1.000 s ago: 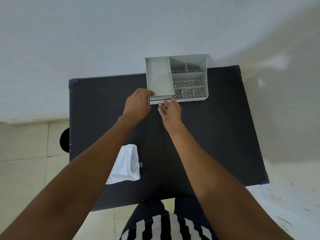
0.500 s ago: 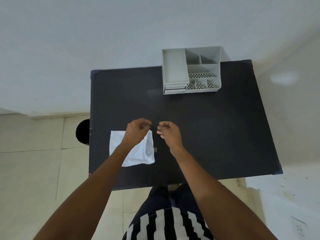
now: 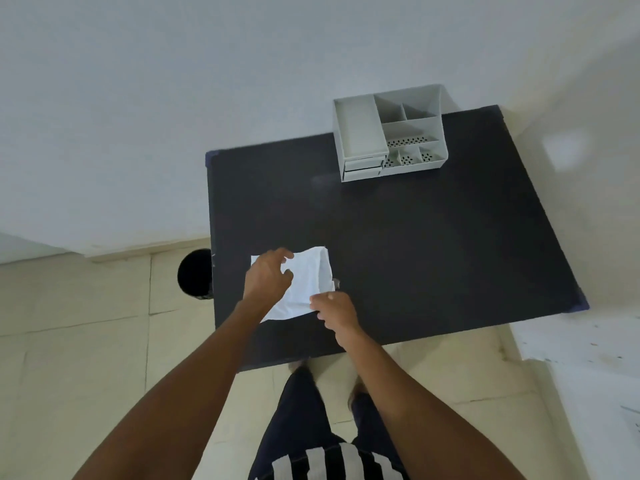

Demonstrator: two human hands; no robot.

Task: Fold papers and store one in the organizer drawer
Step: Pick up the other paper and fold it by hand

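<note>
Paper [image 3: 306,285] on tabletop [image 3: 433,254], well short of organizer [image 3: 388,133]. Left hand [image 3: 265,280] spread above it, right hand [image 3: 334,311] pinching near corner. Fold step; next needs edges aligned.

Paper [image 3: 306,285] on table [image 3: 433,258] front-left; organizer [image 3: 389,133] far back edge; bin [image 3: 195,273] left of table.

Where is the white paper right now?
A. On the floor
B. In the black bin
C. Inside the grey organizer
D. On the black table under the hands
D: the white paper lies flat on the black table, with the left hand over it and the right hand at its near corner, far from the grey organizer.
</note>
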